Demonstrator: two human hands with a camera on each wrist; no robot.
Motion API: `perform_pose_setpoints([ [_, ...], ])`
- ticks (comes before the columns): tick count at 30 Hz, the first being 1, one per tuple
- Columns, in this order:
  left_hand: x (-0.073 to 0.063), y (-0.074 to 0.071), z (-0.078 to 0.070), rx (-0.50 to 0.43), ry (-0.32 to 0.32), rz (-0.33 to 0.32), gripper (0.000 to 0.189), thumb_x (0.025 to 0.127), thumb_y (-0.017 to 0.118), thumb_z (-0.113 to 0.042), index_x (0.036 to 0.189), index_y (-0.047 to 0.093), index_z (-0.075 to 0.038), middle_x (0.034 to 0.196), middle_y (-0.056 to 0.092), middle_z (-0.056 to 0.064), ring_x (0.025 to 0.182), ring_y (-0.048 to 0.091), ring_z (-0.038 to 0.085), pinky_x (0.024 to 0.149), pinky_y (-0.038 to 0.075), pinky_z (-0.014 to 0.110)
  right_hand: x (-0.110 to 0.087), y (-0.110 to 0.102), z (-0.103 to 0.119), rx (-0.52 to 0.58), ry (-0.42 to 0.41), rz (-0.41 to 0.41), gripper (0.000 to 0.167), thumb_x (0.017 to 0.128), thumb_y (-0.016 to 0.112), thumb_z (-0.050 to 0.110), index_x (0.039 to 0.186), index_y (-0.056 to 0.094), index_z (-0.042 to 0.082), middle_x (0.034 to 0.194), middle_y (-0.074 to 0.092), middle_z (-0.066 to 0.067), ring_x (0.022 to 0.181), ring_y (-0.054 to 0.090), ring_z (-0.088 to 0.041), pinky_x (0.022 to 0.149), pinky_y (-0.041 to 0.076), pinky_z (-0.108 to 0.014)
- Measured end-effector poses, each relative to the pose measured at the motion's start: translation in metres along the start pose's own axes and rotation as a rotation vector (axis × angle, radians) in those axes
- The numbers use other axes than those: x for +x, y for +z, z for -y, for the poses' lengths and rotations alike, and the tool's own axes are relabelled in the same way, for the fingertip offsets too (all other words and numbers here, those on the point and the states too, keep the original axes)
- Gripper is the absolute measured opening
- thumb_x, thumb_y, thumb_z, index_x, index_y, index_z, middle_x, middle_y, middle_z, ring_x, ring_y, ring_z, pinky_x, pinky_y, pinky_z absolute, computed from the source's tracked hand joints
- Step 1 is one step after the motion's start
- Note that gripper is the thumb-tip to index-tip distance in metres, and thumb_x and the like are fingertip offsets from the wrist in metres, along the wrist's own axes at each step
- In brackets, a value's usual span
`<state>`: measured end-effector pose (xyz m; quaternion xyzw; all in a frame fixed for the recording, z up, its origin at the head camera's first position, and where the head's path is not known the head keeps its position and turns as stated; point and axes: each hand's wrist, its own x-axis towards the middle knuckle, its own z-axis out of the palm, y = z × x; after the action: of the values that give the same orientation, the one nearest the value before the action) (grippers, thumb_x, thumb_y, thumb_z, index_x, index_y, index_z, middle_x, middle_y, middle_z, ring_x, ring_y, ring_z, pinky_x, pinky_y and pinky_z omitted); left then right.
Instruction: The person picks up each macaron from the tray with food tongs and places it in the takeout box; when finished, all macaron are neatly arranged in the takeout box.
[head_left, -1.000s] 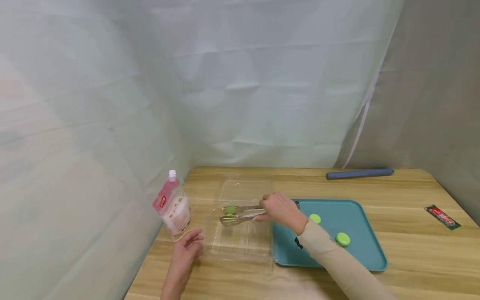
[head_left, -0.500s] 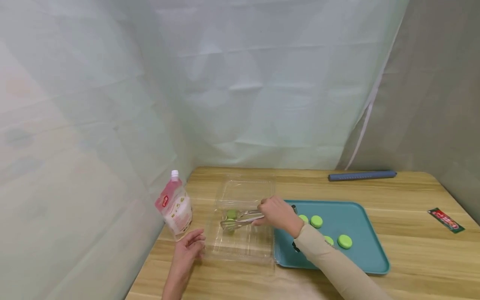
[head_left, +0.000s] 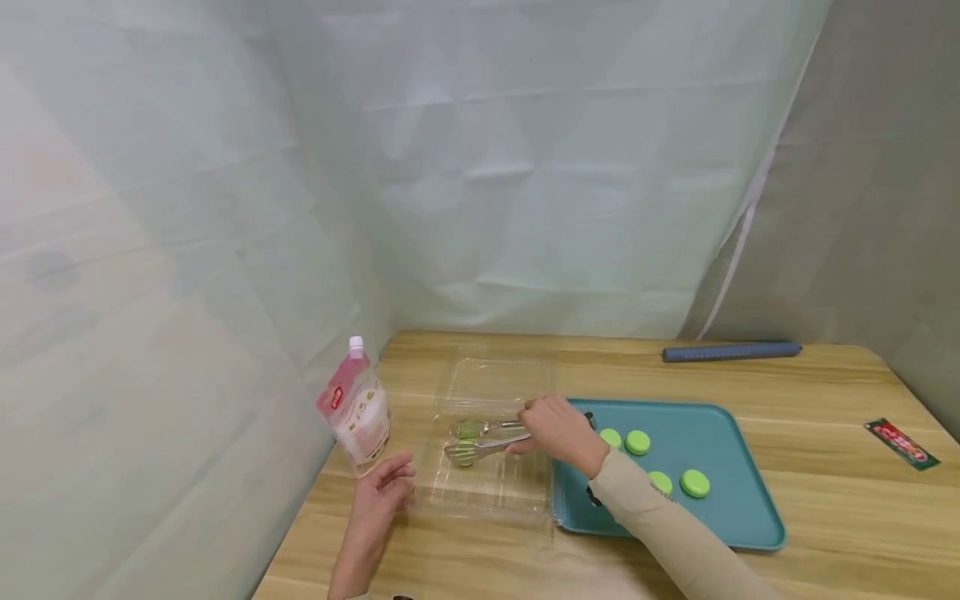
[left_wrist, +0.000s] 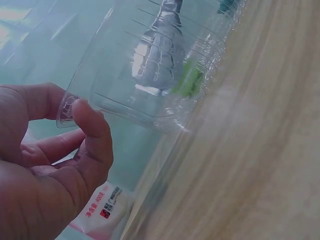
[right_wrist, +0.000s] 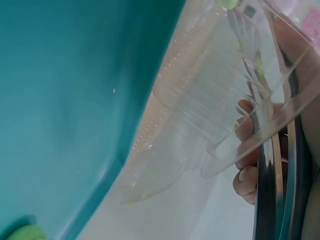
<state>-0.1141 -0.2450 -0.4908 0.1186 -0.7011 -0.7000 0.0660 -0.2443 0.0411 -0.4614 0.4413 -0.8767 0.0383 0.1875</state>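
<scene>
My right hand (head_left: pixel 562 433) grips metal tongs (head_left: pixel 498 445) whose slotted heads are down inside a clear plastic clamshell box (head_left: pixel 517 496). Two green macarons (head_left: pixel 465 457) lie at the heads, toward the box's left side; the nearer one shows through the slots. In the right wrist view the fingers (right_wrist: pixel 246 181) wrap the tong arms behind the clear box wall. My left hand (left_wrist: pixel 55 165) pinches the box's corner tab between thumb and finger, as the left wrist view shows. The box lid (head_left: pixel 498 379) is folded back, away from me.
A teal tray (head_left: pixel 750 508) with several green macarons (head_left: pixel 695 483) stands right of the box, partly under my right forearm. A pink-and-white spout pouch (head_left: pixel 360 417) stands at left. Farther off lie a blue stick-like object (head_left: pixel 731 352) and a red-green packet (head_left: pixel 902 442).
The tong heads have come down lower into the box around the macarons. My right forearm has shifted a little, uncovering more macarons on the tray. The left hand stays at the box corner.
</scene>
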Motion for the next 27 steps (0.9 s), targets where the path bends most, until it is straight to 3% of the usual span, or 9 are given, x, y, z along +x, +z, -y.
perform_pose_setpoints([
  [10, -0.001, 0.001, -0.001, 0.018, -0.006, -0.001, 0.047, 0.087, 0.057, 0.012, 0.134, 0.051, 0.017, 0.103, 0.062, 0.012, 0.071, 0.056, 0.009, 0.058, 0.050, 0.023, -0.007, -0.007, -0.007, 0.099, 0.098, 0.006, 0.053, 0.074, 0.082, 0.058, 0.061, 0.049, 0.018, 0.057, 0.036, 0.007, 0.045, 0.024, -0.005, 0.043, 0.018, -0.020],
  [21, 0.001, 0.000, -0.001, 0.014, -0.030, -0.012, 0.047, 0.088, 0.057, 0.011, 0.134, 0.052, 0.016, 0.102, 0.062, 0.010, 0.070, 0.055, 0.010, 0.058, 0.050, 0.023, -0.025, -0.017, -0.024, 0.098, 0.122, -0.049, 0.047, 0.074, 0.082, 0.056, 0.066, 0.057, 0.017, 0.057, 0.033, 0.008, 0.047, 0.024, -0.005, 0.045, 0.017, -0.021],
  [27, 0.001, 0.001, 0.000, 0.008, -0.032, -0.014, 0.046, 0.088, 0.057, 0.012, 0.134, 0.051, 0.017, 0.100, 0.061, 0.009, 0.070, 0.054, 0.010, 0.057, 0.050, 0.022, -0.037, -0.023, -0.033, 0.130, 0.146, -0.052, 0.046, 0.074, 0.083, 0.054, 0.075, 0.070, 0.010, 0.060, 0.043, 0.006, 0.047, 0.031, -0.005, 0.043, 0.022, -0.021],
])
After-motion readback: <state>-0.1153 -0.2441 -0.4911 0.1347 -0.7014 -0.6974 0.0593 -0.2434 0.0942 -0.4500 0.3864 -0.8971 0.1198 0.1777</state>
